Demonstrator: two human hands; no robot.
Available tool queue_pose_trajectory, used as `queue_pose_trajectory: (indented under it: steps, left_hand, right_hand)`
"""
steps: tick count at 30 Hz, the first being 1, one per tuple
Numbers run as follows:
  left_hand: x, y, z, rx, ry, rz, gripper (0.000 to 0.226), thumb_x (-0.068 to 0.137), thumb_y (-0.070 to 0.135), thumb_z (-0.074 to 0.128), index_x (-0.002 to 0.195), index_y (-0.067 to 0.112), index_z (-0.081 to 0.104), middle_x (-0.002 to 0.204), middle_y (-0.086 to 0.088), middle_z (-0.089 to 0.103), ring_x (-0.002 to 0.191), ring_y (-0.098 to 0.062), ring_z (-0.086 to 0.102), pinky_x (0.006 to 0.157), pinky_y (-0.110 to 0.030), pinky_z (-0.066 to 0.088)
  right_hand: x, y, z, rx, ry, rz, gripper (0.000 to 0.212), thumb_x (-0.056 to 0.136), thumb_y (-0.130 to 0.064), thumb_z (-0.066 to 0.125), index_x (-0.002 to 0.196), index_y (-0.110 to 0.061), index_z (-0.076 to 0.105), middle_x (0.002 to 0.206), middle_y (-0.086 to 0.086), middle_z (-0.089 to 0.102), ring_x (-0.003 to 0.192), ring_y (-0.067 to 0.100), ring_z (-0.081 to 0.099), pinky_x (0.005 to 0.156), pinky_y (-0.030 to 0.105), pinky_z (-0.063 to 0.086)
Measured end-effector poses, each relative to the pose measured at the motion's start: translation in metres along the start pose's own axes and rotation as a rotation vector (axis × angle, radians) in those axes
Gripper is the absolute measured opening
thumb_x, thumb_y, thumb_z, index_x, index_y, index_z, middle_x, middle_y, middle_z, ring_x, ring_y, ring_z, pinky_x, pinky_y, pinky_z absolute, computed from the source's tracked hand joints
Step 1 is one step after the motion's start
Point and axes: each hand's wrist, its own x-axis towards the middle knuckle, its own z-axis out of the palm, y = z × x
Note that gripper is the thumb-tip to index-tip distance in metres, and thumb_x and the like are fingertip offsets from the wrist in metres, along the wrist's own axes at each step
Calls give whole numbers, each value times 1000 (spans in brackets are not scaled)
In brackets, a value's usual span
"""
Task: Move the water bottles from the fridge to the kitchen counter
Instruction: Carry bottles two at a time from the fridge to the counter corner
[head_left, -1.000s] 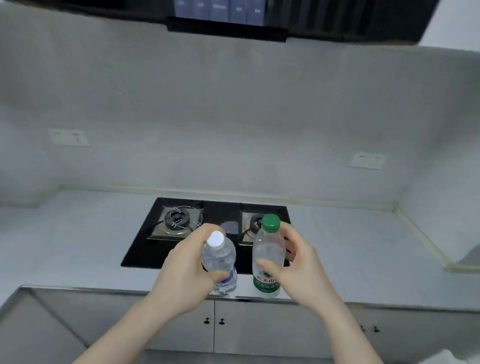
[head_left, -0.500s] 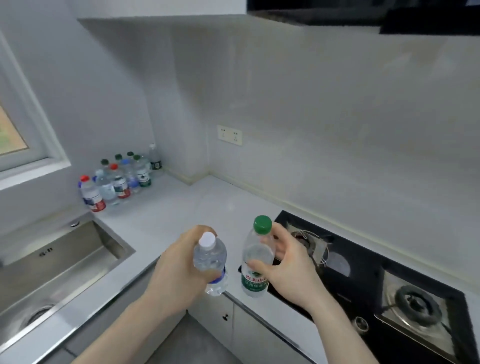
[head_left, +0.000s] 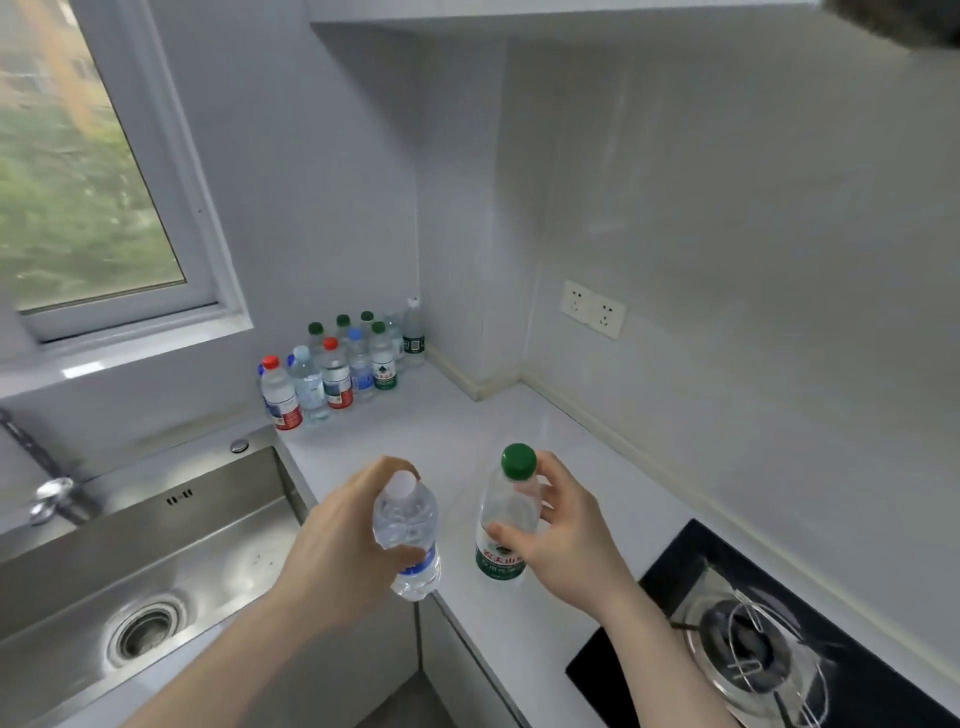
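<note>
The person stands at the corner of the kitchen counter (head_left: 467, 431) with a bottle in each hand, both held upright in the air above the counter's front edge. The left hand (head_left: 343, 545) is wrapped around a clear bottle with a white cap (head_left: 408, 535) and a blue band low on its side, the fingers curled round its body and the thumb across the front. The right hand (head_left: 563, 540) grips a bottle with a green cap (head_left: 506, 514) and a green label, thumb pressed on the front of it and fingers curled behind the neck and shoulder. The two hands are apart, the bottles close beside each other but not touching. Neither bottle rests on the counter. Farther back, in the corner under the window (head_left: 88, 171), a cluster of bottles (head_left: 337, 364) stands upright on the counter, packed close together, with red, green, blue and white caps among them. To the left of the hands lies a steel sink (head_left: 130, 571) with a round drain, and a tap handle shows at its far left edge. To the right, set into the counter, is a black gas hob (head_left: 675, 597) with a burner at the lower corner of the view. A double wall socket (head_left: 592, 309) sits on the wall above the counter.
</note>
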Motion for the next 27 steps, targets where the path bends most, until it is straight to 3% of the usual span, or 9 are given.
queue_pose_trajectory:
  steps: [6,11,16,21,25,27]
  left_hand:
    - [54,-52,-16,27,5,-57,71,64,24,94,112,48,48,107,22,63,96,-12,64,78,-39,62]
    - [103,-98,-27,40,-46,-40,67,63,23,92,107,46,46,102,22,61,88,-11,64,68,-37,61]
    - [147,-148,-29,113,-141,17,68,62,30,92,104,47,41,102,26,56,87,-11,60,70,-24,52]
    - [177,-183,-23,132,-223,-4,70,64,32,94,109,45,43,108,22,58,93,-14,59,79,-34,58]
    - [205,-205,-11,118,-273,-38,67,66,31,95,107,43,43,104,18,59,93,-17,59,73,-22,51]
    - [217,-211,-3,138,-290,-44,67,66,30,94,108,43,43,104,16,59,92,-16,59,72,-23,51]
  right_hand:
    - [63,12,39,5,-11,31,56,75,-31,88,121,-45,59,116,-21,70,111,1,68,87,16,58]
    - [112,18,77,-7,31,74,57,74,-32,87,120,-46,59,117,-23,69,110,-2,67,84,10,54]
    - [156,28,114,-21,89,120,58,74,-23,89,117,-45,58,115,-18,71,109,4,68,90,25,58]
    - [179,46,137,-28,128,201,59,76,-16,90,114,-48,59,114,-18,72,110,5,69,95,36,61]
    - [200,62,147,-34,110,264,58,74,-16,91,114,-45,60,114,-19,71,111,6,69,96,41,61]
    - [210,70,148,-50,115,288,57,73,-16,90,114,-42,60,112,-19,72,108,7,69,94,44,61]
